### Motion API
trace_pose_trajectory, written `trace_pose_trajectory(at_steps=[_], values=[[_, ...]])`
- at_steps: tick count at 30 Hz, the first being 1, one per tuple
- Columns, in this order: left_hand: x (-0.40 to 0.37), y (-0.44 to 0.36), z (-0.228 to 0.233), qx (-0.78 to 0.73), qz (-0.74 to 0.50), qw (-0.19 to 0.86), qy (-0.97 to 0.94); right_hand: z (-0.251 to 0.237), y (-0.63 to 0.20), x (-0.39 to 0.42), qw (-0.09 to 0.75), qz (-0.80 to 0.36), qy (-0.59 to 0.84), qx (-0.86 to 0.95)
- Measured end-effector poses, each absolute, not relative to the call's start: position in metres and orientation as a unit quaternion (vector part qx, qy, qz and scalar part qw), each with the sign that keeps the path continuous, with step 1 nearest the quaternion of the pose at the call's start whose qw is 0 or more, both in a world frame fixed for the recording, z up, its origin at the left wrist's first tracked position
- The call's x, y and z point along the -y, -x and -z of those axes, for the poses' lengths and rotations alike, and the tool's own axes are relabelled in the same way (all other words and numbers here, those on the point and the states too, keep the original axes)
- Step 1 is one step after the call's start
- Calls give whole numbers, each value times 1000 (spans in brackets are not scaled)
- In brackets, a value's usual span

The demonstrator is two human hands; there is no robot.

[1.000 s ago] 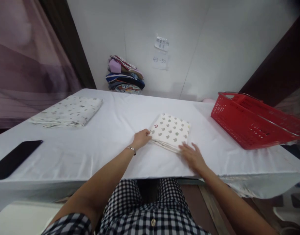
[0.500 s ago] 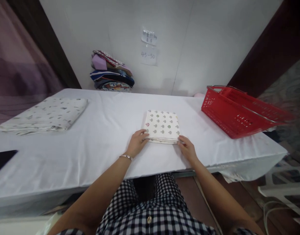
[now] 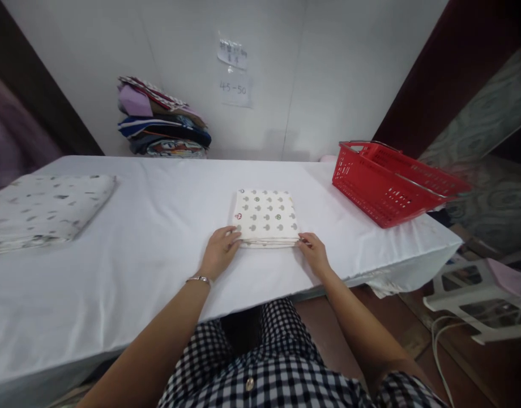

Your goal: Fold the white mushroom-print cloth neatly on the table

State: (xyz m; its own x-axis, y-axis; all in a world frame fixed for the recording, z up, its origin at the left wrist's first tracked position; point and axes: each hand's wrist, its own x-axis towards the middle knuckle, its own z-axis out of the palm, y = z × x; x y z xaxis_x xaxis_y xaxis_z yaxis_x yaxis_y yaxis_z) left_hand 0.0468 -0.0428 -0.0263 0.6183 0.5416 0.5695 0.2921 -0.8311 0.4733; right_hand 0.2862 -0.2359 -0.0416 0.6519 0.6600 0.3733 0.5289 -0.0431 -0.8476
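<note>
The left hand and right hand each gripped a near corner of a folded, patterned cloth lying on the white table. A red basket sat to the right.

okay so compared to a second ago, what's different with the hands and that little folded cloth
The folded patterned cloth was turned from a skewed angle to lie square to the table edge. The right hand, lying flat by its corner a second ago, moved to the near right corner; the left hand stayed at the near left corner. The red basket, the larger folded cloth and the clothes stack did not move.
</note>
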Motion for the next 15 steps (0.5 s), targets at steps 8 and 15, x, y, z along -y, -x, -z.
trace_pose_trajectory(at_steps=[8, 15], values=[[74, -80, 9, -137, -325, 53, -934, 43, -287, 234, 556, -45, 730, 396], [99, -141, 6, -99, -279, 66, -953, 47, -291, 234, 586, -111, 715, 366]])
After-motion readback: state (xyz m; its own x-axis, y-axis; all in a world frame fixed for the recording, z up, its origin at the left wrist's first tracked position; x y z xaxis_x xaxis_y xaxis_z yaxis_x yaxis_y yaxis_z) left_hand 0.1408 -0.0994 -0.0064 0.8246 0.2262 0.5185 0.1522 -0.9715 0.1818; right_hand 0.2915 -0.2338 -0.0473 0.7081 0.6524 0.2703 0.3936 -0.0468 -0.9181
